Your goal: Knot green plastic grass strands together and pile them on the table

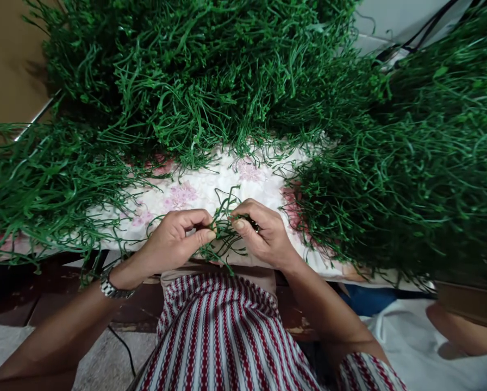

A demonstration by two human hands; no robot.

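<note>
Head view, green stems point(224, 232) between pinching hands point(178, 239)

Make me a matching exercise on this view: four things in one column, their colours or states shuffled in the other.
Column one:
1. wristwatch
2. thin stems at the centre
3. printed cloth
4. sleeved garment

Column two:
A. white with pink flowers
B. silver-toned
C. red and pale stripes
D. green, pinched by the left hand and right hand

Right pairs: 1-B, 2-D, 3-A, 4-C
</note>
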